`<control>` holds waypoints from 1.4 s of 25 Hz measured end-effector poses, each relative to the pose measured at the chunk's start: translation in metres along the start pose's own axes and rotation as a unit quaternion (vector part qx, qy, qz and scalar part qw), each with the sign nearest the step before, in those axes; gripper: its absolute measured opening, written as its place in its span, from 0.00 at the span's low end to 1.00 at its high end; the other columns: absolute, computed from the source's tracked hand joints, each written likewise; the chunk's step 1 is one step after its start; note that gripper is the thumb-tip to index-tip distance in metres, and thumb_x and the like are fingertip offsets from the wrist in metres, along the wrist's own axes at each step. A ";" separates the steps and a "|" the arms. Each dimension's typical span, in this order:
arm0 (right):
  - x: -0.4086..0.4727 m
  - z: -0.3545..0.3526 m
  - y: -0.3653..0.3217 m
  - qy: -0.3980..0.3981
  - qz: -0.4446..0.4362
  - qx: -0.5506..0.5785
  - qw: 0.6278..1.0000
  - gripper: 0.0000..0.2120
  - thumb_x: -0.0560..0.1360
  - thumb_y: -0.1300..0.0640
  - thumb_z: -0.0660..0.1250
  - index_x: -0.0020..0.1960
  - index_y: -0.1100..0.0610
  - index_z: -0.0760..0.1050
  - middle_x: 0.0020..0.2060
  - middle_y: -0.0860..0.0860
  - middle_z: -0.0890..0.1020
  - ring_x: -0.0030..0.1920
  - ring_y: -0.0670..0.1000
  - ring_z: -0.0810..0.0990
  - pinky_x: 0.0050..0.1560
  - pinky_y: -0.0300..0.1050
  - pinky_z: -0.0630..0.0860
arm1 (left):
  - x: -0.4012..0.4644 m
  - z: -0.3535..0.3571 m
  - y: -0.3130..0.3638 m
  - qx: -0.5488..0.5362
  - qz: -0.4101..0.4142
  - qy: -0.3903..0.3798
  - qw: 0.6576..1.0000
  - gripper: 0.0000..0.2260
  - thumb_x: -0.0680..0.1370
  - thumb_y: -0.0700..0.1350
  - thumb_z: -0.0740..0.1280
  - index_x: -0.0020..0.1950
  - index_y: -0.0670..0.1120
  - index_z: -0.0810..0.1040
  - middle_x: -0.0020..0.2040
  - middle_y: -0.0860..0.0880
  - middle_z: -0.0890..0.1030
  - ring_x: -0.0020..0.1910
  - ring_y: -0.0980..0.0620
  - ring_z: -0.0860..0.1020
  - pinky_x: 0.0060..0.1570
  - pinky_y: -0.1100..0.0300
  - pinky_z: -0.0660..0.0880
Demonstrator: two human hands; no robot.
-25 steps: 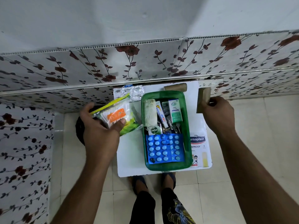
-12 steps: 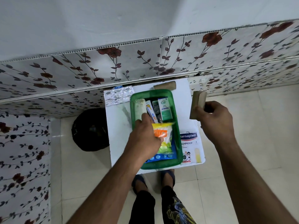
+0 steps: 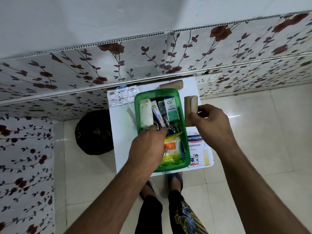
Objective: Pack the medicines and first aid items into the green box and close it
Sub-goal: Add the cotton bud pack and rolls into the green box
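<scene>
The open green box stands on a small white table. It holds a white gauze roll, a tube, an Optibex carton and a yellow-green cotton swab packet. My left hand reaches into the box, covering the packet's left side with fingers curled over its far end. My right hand holds a brown bandage roll upright just right of the box. The lid is not in view.
A second brown roll lies behind the box and a silver blister strip at the table's back left. A Hansaplast carton lies right of the box. A black bag sits on the floor, left. Floral panels line the wall.
My left hand carried the swab packet from left of the table into the box, covering the blue blister pack. My right hand brought the brown roll slightly closer to the box.
</scene>
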State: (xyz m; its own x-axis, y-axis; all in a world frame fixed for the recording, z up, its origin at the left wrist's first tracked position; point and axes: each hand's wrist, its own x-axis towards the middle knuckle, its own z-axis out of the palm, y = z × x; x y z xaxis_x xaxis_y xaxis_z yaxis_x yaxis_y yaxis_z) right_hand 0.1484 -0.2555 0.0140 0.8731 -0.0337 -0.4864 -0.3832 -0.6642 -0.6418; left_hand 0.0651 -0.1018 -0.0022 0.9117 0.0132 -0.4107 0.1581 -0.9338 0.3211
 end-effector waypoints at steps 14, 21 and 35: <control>0.008 0.084 -0.050 -0.022 -0.199 -0.338 0.920 0.04 0.75 0.55 0.60 0.43 0.54 0.71 0.27 0.49 0.67 0.32 0.59 0.70 0.28 0.41 0.57 | 0.004 -0.019 -0.086 -0.240 -0.098 0.182 0.948 0.07 0.75 0.42 0.68 0.51 0.50 0.81 0.48 0.51 0.79 0.47 0.54 0.77 0.46 0.55 0.76; 0.016 0.050 -0.056 0.087 -0.170 -0.255 0.948 0.07 0.76 0.55 0.64 0.44 0.56 0.80 0.41 0.57 0.84 0.39 0.61 0.80 0.37 0.45 0.72 | 0.013 -0.019 -0.120 -0.231 -0.113 0.188 0.948 0.07 0.76 0.41 0.68 0.52 0.49 0.82 0.49 0.52 0.79 0.45 0.57 0.77 0.43 0.66 0.68; 0.143 0.036 -0.062 -0.125 -0.245 -0.385 0.881 0.16 0.75 0.53 0.69 0.63 0.48 0.80 0.61 0.52 0.82 0.60 0.58 0.79 0.61 0.52 0.75 | 0.105 -0.007 -0.154 0.050 -0.051 0.128 0.989 0.26 0.72 0.45 0.72 0.69 0.46 0.70 0.62 0.42 0.76 0.61 0.38 0.72 0.58 0.43 0.70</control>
State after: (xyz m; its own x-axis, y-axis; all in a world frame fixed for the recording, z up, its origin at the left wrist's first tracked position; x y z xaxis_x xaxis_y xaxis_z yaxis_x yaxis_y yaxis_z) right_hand 0.2860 -0.1919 -0.0371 0.7457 0.4998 -0.4406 0.4240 -0.8661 -0.2648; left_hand 0.1388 0.0453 -0.0890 0.9611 0.1880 -0.2022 0.2279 -0.9536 0.1968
